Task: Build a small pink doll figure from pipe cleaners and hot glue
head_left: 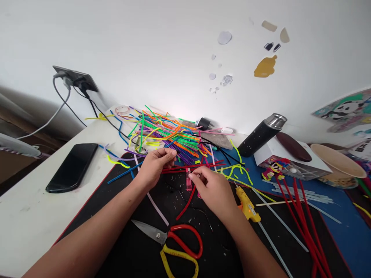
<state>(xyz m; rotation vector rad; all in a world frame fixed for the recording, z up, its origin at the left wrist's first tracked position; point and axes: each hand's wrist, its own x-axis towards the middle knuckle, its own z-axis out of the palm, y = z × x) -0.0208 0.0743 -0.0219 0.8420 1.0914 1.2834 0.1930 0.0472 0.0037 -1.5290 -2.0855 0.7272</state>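
Observation:
My left hand [158,164] is above the black mat [121,208], thumb and forefinger pinched together; whatever is between them is too small or hidden to make out. To its right, my right hand [214,191] has its fingers curled in, thumb close to the forefinger. A small see-through pink-red case, perhaps a lighter [188,180], shows at the right thumb tip; I cannot tell whether the hand grips it or just overlaps it. Red pipe cleaners [185,204] lie under and behind both hands. Scissors [162,235] with red and yellow handles lie spread nearer to me.
Behind the hands is a heap of coloured pipe cleaners [174,135]. A yellow glue gun [246,204] lies right of my right hand, with glue sticks [295,227] nearby. A black flask [261,135] leans by a white box [263,158]. A phone [72,168] lies left.

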